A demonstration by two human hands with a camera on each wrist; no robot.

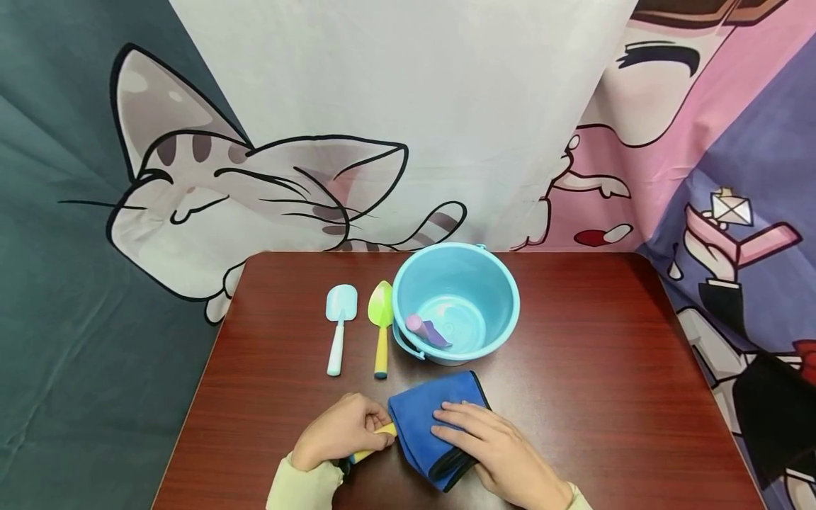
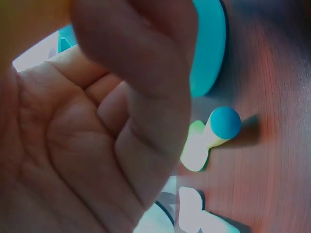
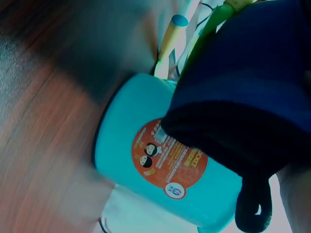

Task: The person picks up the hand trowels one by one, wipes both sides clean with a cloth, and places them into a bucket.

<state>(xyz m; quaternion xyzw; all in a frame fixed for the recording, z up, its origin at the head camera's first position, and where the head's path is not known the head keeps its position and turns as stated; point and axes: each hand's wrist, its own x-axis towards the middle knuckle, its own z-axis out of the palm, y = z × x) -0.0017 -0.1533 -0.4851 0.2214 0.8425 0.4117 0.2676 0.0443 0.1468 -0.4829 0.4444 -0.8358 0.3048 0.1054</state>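
Note:
My left hand grips the yellow handle of a toy tool, its fingers curled round it. The tool's far end goes in at a folded blue cloth with black edging. A strip of green shows beside the cloth in the right wrist view, joining a yellow part; the rest of the tool's head is hidden. My right hand holds the cloth from the right, with fingers laid across its top and the thumb mostly hidden by it. A black loop hangs from the cloth's edge.
A light blue bucket stands behind the cloth, with a purple toy piece inside. To its left lie a green shovel with a yellow handle and a pale blue shovel. The brown table meets a printed curtain at the back.

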